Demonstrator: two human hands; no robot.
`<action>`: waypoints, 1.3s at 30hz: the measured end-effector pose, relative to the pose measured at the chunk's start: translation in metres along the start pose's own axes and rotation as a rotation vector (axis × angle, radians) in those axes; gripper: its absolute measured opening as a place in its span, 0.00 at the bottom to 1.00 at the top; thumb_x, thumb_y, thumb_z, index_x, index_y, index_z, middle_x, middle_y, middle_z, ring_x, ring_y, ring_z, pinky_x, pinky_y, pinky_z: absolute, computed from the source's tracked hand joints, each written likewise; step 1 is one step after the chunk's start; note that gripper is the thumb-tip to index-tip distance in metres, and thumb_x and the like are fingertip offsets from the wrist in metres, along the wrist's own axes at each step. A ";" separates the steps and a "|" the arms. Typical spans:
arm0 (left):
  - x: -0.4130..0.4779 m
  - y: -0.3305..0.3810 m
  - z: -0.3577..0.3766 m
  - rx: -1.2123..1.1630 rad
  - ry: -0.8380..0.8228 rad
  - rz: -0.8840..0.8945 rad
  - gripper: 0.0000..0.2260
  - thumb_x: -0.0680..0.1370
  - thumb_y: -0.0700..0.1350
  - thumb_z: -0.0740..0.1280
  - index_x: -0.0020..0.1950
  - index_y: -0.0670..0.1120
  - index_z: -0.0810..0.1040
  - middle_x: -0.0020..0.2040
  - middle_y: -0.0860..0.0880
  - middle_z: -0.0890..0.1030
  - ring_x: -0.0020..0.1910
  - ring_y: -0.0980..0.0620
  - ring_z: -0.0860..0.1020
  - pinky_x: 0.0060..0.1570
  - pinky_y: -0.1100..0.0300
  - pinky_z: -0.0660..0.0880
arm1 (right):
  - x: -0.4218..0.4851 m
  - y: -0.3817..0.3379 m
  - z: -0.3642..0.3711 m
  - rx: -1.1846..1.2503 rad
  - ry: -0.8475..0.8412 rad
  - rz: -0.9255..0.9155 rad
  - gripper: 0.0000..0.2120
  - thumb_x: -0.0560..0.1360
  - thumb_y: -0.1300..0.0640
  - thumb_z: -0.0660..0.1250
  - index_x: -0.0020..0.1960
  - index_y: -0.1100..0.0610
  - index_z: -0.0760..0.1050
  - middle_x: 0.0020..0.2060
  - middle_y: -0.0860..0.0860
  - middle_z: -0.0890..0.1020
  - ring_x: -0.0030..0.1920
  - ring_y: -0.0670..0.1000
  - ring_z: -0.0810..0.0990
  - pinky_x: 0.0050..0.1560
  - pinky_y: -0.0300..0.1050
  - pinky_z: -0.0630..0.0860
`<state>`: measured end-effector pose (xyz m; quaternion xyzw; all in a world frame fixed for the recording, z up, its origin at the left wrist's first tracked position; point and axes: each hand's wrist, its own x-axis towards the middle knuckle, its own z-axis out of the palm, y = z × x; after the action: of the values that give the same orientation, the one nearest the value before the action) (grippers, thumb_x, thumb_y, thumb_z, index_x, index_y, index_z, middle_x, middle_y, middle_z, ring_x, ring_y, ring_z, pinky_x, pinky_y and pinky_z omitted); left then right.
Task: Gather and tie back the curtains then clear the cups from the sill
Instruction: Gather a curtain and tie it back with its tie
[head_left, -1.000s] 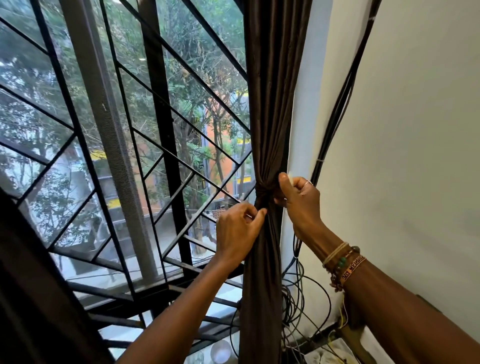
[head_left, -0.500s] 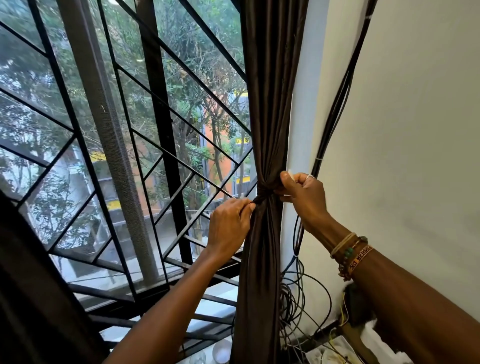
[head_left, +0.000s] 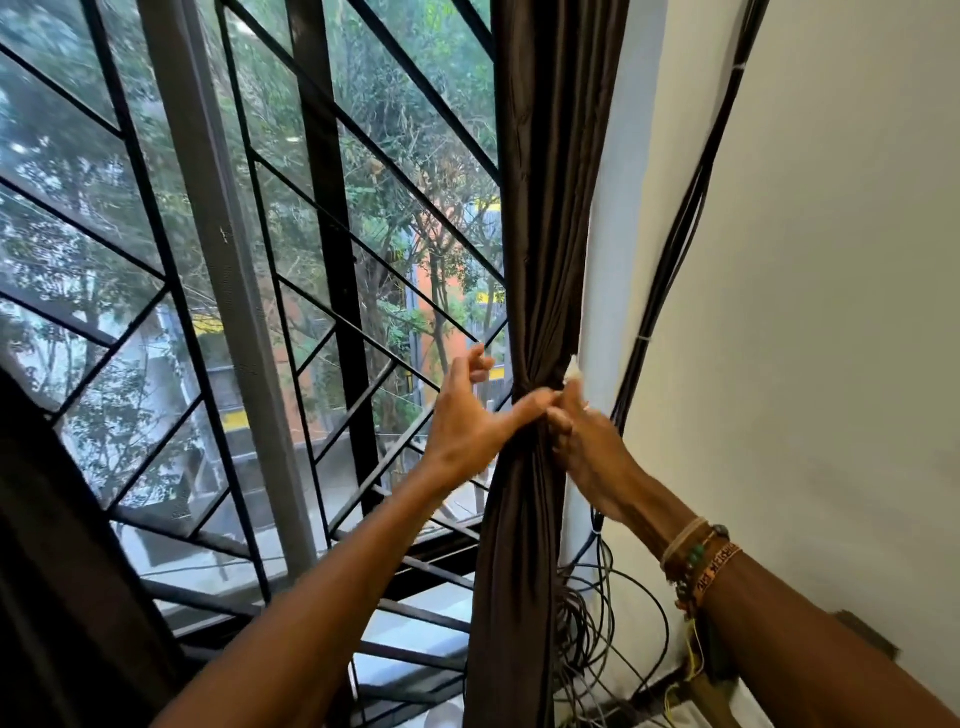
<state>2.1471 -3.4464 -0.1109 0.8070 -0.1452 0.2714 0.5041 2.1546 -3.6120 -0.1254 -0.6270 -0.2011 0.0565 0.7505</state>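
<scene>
Curtain (head_left: 545, 208) cinched; left hand (head_left: 467, 418) spread wide, thumb touching it; right hand (head_left: 589, 447) blurred, grip unclear.

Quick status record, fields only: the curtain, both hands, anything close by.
curtain: dark brown, gathered, cinched at mid-height
left hand: open, thumb against the cinch
right hand: at the cinch from the right, blurred, grip unclear
cables: black bundle down the wall, loose coils beside the curtain's foot
</scene>
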 end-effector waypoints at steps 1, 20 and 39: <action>0.012 0.012 -0.002 -0.096 -0.043 -0.074 0.44 0.65 0.64 0.77 0.74 0.48 0.64 0.65 0.53 0.74 0.61 0.58 0.74 0.59 0.64 0.73 | -0.004 0.005 0.002 -0.104 -0.037 -0.008 0.19 0.76 0.44 0.66 0.61 0.54 0.78 0.50 0.50 0.86 0.49 0.46 0.84 0.47 0.39 0.77; 0.075 0.071 0.033 -0.720 0.036 -0.462 0.10 0.81 0.49 0.66 0.47 0.42 0.73 0.31 0.48 0.72 0.31 0.52 0.72 0.37 0.59 0.74 | -0.001 0.079 0.033 -0.940 0.311 0.043 0.25 0.82 0.42 0.58 0.72 0.57 0.66 0.65 0.56 0.77 0.67 0.59 0.74 0.68 0.56 0.62; 0.057 0.071 0.026 -0.619 -0.132 -0.334 0.08 0.80 0.45 0.68 0.45 0.41 0.77 0.35 0.48 0.76 0.34 0.51 0.77 0.37 0.59 0.78 | -0.001 0.082 -0.011 -1.152 -0.013 0.179 0.20 0.76 0.38 0.63 0.57 0.54 0.73 0.50 0.55 0.81 0.51 0.59 0.81 0.54 0.55 0.78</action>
<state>2.1652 -3.4991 -0.0343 0.6445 -0.1188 0.0755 0.7516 2.1711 -3.6057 -0.2062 -0.9483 -0.1501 0.0051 0.2795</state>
